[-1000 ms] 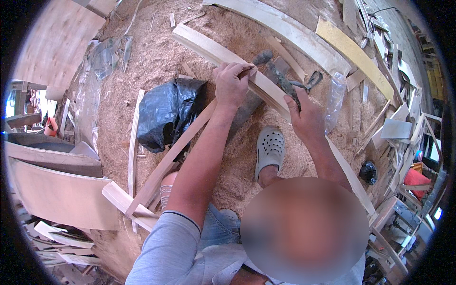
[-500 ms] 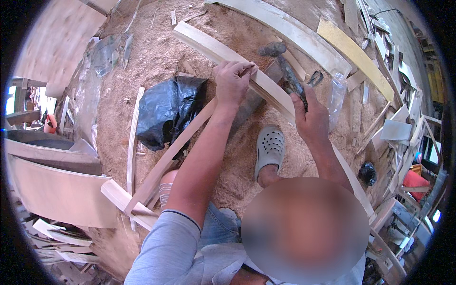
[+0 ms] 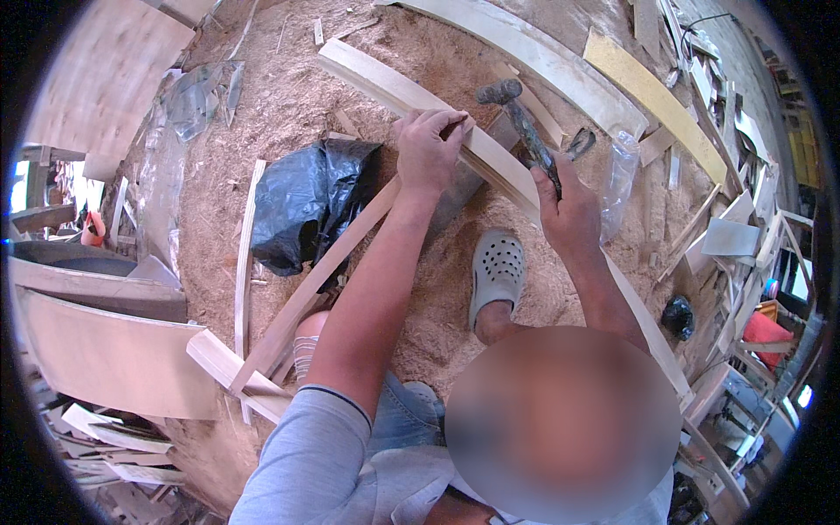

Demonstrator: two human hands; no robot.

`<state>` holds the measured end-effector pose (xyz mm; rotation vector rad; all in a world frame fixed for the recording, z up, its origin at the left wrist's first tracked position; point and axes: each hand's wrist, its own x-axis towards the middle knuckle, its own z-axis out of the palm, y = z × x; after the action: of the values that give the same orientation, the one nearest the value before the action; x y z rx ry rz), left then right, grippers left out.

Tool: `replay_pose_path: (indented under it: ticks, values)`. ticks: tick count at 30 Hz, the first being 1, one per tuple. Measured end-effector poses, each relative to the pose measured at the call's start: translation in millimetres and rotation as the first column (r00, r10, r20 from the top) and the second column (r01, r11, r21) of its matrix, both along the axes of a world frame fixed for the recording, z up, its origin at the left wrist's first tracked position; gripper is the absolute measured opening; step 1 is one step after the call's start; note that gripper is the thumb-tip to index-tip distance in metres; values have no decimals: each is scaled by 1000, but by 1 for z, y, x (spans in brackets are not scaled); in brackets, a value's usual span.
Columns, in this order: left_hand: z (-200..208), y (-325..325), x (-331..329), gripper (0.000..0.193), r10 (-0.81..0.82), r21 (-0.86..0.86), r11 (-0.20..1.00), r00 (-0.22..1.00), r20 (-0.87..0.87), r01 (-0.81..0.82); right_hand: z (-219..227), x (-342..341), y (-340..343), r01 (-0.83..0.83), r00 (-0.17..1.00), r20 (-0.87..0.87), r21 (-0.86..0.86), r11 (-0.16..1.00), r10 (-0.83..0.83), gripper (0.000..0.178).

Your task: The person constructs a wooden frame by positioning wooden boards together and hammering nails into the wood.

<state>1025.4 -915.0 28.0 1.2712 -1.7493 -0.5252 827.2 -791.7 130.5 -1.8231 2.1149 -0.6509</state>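
Note:
A long pale wooden piece (image 3: pixel 374 77) slants from the upper middle down to the right. My left hand (image 3: pixel 427 150) rests on it, thumb and fingertips pinched together at its upper face; whatever they pinch is too small to make out. My right hand (image 3: pixel 570 208) is closed around the handle of a hammer (image 3: pixel 527 131), just right of the wood. The dark hammer head is raised beyond the wood, apart from my left fingers. Below the wood, a greyish block (image 3: pixel 455 194) is partly covered by my left hand and wrist.
Sawdust covers the ground. A black plastic bag (image 3: pixel 302 206) lies left of my left forearm, beside a thin wooden strip (image 3: pixel 248 262). A clear plastic bottle (image 3: pixel 619 179) lies right of the hammer. Long boards (image 3: pixel 665 114) and piled scraps line the right. My clog-shod foot (image 3: pixel 499 269) stands below the wood.
My right hand and the hammer have shifted slightly to the left. My left hand stays pinched on the wood, almost unmoved.

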Motion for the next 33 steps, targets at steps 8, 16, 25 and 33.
replay_pose_path:
  ticks: [8,16,25,33]
  values:
    - [3,2,-7,16,5,64,998,1000,19,-6,-6,-1,-1,-36,995,-91,50,998,41,37]
    - [2,2,-6,17,13,64,998,1000,17,-14,1,4,3,7,995,95,-119,993,4,36]
    - [5,3,-4,18,-15,39,999,1000,15,15,-4,5,1,8,999,46,-16,1000,-7,38]
    - [5,4,-4,18,-17,63,998,1000,14,16,17,5,-5,2,1000,5,54,999,-3,41]
